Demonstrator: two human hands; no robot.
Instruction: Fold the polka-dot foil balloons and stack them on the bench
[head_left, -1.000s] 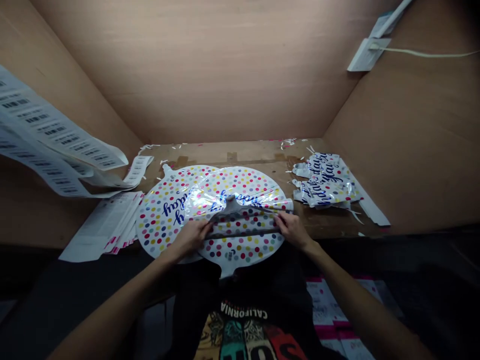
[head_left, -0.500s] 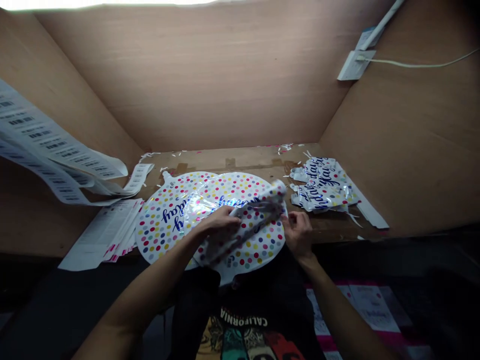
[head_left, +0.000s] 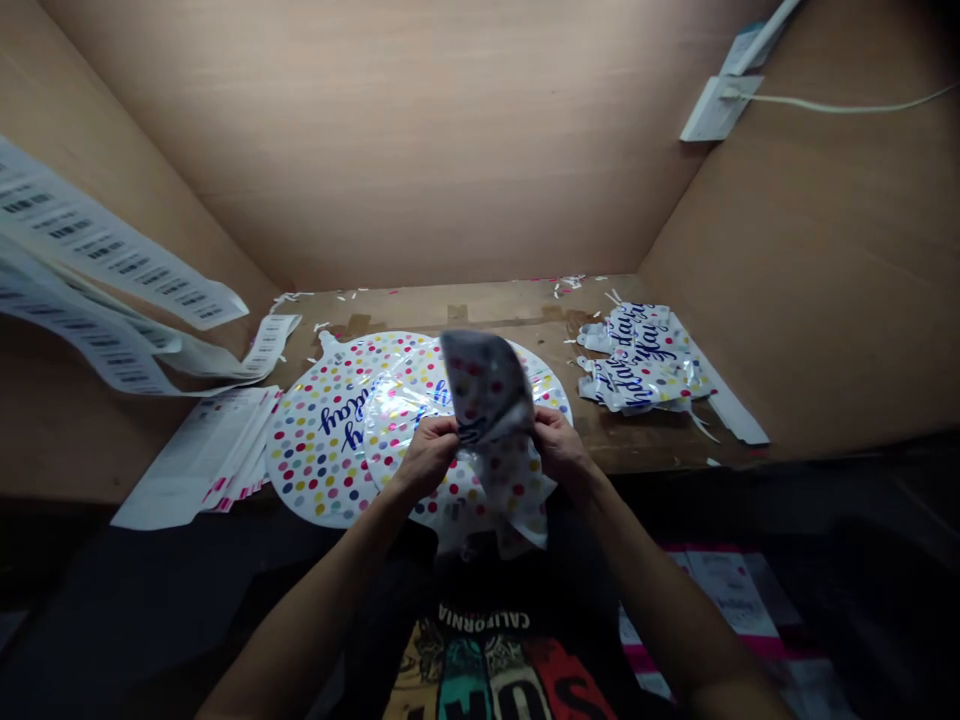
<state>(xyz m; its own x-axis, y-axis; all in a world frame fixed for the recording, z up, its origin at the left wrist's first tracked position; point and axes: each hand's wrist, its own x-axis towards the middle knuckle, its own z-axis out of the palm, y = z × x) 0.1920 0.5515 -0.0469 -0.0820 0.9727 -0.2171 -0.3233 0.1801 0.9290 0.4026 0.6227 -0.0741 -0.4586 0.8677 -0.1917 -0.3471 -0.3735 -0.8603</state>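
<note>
I hold a folded foil balloon, white with coloured dots and blue script, upright between both hands above the desk's near edge. My left hand is closed on its left side and my right hand is closed on its right side. Its lower end hangs down toward my lap, slightly blurred. Under it lie flat round balloons of the same print, stacked and overlapping on the wooden desk.
A pile of folded balloons sits at the right of the desk. White printed cards lie at the left, with barcode label strips hanging above them. Wooden walls enclose the desk; a cable and socket are on the right wall.
The folded strip lay flat across the balloon stack under both hands; my left hand lifted it, and now both hands hold it upright, folded shorter, above the stack.
</note>
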